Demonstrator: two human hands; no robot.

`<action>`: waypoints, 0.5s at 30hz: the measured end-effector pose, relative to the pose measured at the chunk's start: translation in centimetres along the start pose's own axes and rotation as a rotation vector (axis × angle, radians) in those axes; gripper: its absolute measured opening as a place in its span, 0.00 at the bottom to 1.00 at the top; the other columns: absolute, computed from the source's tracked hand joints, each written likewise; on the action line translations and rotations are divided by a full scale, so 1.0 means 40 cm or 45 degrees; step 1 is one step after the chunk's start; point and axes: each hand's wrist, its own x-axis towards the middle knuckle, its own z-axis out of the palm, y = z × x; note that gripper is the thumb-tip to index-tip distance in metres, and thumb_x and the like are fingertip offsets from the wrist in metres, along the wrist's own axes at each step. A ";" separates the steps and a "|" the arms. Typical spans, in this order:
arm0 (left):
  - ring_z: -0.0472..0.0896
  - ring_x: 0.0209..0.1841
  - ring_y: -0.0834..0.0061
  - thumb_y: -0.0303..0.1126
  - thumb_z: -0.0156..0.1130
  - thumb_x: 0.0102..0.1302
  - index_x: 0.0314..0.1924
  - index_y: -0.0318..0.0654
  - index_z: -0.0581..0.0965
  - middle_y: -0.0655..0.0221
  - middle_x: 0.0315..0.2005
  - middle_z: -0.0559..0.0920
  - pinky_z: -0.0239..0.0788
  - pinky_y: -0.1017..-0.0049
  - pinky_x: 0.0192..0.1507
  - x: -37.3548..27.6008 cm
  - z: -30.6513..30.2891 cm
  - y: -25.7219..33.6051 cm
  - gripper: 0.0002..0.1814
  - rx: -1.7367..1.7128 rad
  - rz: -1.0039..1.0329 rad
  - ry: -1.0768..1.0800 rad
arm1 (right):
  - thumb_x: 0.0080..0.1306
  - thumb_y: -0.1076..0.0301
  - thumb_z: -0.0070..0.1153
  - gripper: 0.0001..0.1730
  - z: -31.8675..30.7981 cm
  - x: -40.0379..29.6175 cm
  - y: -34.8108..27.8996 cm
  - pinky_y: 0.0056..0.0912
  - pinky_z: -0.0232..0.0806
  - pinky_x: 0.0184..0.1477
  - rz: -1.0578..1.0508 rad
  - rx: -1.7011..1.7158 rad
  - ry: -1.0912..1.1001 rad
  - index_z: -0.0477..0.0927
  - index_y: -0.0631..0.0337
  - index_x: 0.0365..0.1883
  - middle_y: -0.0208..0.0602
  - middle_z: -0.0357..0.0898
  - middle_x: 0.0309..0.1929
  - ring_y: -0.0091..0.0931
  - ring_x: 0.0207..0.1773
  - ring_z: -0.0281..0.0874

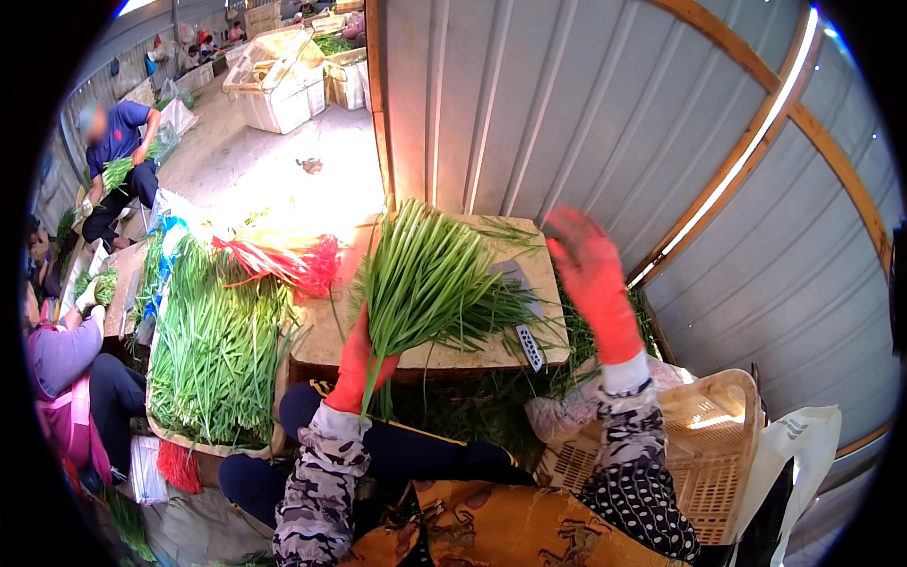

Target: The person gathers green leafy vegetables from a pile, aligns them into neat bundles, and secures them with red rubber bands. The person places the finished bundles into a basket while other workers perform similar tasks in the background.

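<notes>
My left hand (pixel 358 375), in a red glove, grips a thick bunch of long green stalks, likely garlic chives (pixel 429 283), from the near left side. The bunch is tilted over a worn wooden board (pixel 315 344), its leafy ends spreading right. Partly under those leaves lies a broad-bladed knife (pixel 528 347), its patterned handle at the board's front edge. My right hand (pixel 592 283), also red-gloved, is raised beyond the board's right edge with fingers apart and nothing visible in it; motion blurs the fingertips.
Left of the board stands a crate (pixel 282 404) heaped with chives (pixel 212 354), red ties (pixel 297 262) on top. A plastic basket (pixel 708 439) is at my right. A corrugated metal wall (pixel 524 106) rises behind the board. Two people (pixel 120 156) work at the left.
</notes>
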 end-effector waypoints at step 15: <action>0.73 0.58 0.71 0.30 0.44 0.74 0.65 0.36 0.62 0.64 0.56 0.75 0.63 0.72 0.62 0.004 -0.012 -0.051 0.20 -0.793 -0.171 0.134 | 0.53 0.67 0.61 0.15 0.163 0.127 -0.230 0.45 0.61 0.59 -0.429 -0.098 -0.133 0.80 0.50 0.41 0.32 0.76 0.49 0.37 0.55 0.69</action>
